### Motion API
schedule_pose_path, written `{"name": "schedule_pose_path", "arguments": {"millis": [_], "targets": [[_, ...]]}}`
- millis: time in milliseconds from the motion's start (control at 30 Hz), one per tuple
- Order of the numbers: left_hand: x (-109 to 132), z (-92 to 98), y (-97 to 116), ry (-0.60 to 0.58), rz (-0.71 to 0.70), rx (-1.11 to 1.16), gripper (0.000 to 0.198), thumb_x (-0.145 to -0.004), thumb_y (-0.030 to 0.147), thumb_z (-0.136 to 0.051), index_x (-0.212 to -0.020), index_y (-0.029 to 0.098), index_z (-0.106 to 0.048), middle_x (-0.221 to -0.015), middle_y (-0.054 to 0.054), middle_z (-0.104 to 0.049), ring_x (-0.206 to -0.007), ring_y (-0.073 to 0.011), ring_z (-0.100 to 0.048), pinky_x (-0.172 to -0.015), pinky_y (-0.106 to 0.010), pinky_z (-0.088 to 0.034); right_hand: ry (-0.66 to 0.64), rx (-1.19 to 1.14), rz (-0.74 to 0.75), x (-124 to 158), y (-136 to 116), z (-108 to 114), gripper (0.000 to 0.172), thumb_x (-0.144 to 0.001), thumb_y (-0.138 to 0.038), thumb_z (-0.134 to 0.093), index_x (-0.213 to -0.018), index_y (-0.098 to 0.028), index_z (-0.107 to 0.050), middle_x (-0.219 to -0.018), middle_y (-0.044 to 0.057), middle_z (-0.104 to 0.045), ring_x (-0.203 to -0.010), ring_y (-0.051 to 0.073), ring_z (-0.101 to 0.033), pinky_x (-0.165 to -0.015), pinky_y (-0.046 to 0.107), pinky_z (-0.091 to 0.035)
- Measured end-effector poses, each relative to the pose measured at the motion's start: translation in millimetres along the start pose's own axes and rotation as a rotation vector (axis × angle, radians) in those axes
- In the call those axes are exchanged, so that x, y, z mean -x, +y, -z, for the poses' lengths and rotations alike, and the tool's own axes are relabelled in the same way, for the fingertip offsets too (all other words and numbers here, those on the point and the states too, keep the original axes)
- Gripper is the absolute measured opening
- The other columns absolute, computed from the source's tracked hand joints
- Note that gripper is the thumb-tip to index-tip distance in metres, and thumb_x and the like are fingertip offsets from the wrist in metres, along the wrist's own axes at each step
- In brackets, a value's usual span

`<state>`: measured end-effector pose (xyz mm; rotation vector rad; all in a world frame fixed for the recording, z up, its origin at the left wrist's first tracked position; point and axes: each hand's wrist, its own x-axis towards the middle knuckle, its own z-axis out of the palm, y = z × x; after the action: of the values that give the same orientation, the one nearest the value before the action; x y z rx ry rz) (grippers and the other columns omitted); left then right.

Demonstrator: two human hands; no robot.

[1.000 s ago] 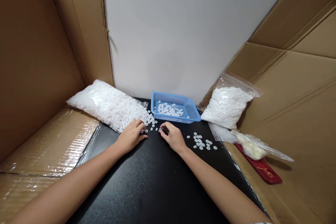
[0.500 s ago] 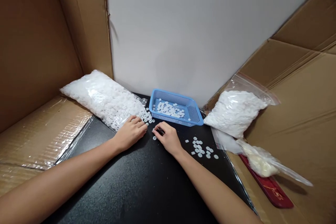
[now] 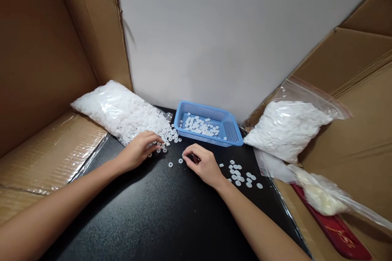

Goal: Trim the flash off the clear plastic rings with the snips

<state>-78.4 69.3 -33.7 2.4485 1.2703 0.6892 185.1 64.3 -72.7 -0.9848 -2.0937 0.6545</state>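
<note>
My left hand [image 3: 141, 149] hovers at the edge of a spilled heap of small white plastic rings [image 3: 168, 134], its fingers apart and slightly curled, with several rings under and beside the fingertips. To its right, my right hand [image 3: 204, 164] is closed in a pinch on what looks like a small white ring, mostly hidden by the fingertips. Something dark red shows inside its curled fingers, too small to name. Two loose rings lie between the hands, one of them a single ring [image 3: 170, 164] on the black tabletop [image 3: 147, 212].
A clear bag of white rings [image 3: 119, 108] lies open at the left. Behind my hands a blue basket [image 3: 211, 138] holds several white pieces. More white pieces [image 3: 237, 172] lie to the right. A zip bag [image 3: 288, 130] and a red packet [image 3: 333, 228] sit by the cardboard.
My left hand has drawn back to the left and its fingers have spread. A loose ring now lies on the tabletop between the hands. The right hand keeps its pinch, and the view has shifted slightly.
</note>
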Motion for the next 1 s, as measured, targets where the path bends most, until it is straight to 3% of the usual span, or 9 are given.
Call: {"name": "schedule_pose_path", "arguments": {"millis": [133, 233, 367, 467, 600, 767, 1000], "targets": [[-4, 23.3, -8, -0.039, 0.110, 0.007, 0.018, -0.097, 0.021, -0.053, -0.092, 0.019, -0.070, -0.095, -0.008, -0.071, -0.089, -0.0217, -0.065, -0.080, -0.034, -0.048, -0.104, -0.038, 0.062, 1, -1, 1, 0.007, -0.090, -0.017, -0.060, -0.087, -0.023, -0.064, -0.085, 0.002, -0.066, -0.072, 0.016, -0.062, -0.065, 0.027, -0.049], [-1, 41.2, -6, -0.181, 0.168, 0.024, 0.013, -0.092, 0.021, -0.059, -0.088, 0.018, -0.072, -0.084, -0.005, -0.071, -0.078, -0.0193, -0.065, -0.071, -0.030, -0.047, -0.137, -0.048, 0.085, 2, -1, 2, 0.010, -0.090, -0.016, -0.059, -0.084, -0.023, -0.063, -0.081, 0.002, -0.064, -0.068, 0.015, -0.059, -0.062, 0.026, -0.047], [11, 59.9, 2, -0.385, 0.235, 0.030, 0.011, -0.079, 0.018, -0.073, -0.089, 0.019, -0.073, -0.073, 0.000, -0.069, -0.065, -0.0169, -0.062, -0.059, -0.025, -0.042, -0.077, -0.066, 0.068, 3, -13, -7, 0.011, -0.090, -0.013, -0.056, -0.087, -0.022, -0.062, -0.086, 0.003, -0.066, -0.068, 0.015, -0.058, -0.062, 0.026, -0.046], [16, 62.8, 7, -0.451, 0.265, 0.013, 0.017, -0.072, 0.013, -0.076, -0.088, 0.018, -0.072, -0.074, 0.000, -0.067, -0.065, -0.0170, -0.061, -0.057, -0.025, -0.040, -0.050, -0.074, 0.052, 2, -23, -18, 0.009, -0.090, -0.014, -0.058, -0.089, -0.022, -0.061, -0.088, 0.003, -0.066, -0.066, 0.014, -0.057, -0.061, 0.026, -0.047], [18, 54.9, 7, -0.472, 0.237, 0.005, 0.013, -0.070, 0.008, -0.074, -0.079, 0.017, -0.070, -0.075, -0.001, -0.066, -0.068, -0.0168, -0.058, -0.060, -0.025, -0.038, -0.109, -0.054, 0.074, 2, -24, -27, 0.012, -0.089, -0.012, -0.059, -0.089, -0.023, -0.063, -0.083, 0.002, -0.064, -0.068, 0.015, -0.060, -0.063, 0.025, -0.047], [21, 39.1, 10, -0.421, 0.163, 0.049, 0.011, -0.072, 0.008, -0.072, -0.072, 0.018, -0.069, -0.071, 0.001, -0.065, -0.063, -0.0150, -0.057, -0.059, -0.025, -0.038, -0.130, -0.028, 0.089, 6, -24, -25, 0.007, -0.090, -0.018, -0.062, -0.088, -0.023, -0.065, -0.083, 0.002, -0.067, -0.068, 0.015, -0.061, -0.063, 0.025, -0.048], [17, -8.4, 5, 0.001, 0.109, 0.017, 0.009, -0.090, 0.012, -0.060, -0.093, 0.018, -0.066, -0.095, -0.006, -0.067, -0.092, -0.0229, -0.062, -0.081, -0.036, -0.049, 0.059, 0.067, -0.045, -26, -23, -36, 0.009, -0.095, -0.026, -0.062, -0.092, -0.018, -0.064, -0.083, 0.001, -0.067, -0.062, 0.012, -0.058, -0.061, 0.027, -0.050]]}}
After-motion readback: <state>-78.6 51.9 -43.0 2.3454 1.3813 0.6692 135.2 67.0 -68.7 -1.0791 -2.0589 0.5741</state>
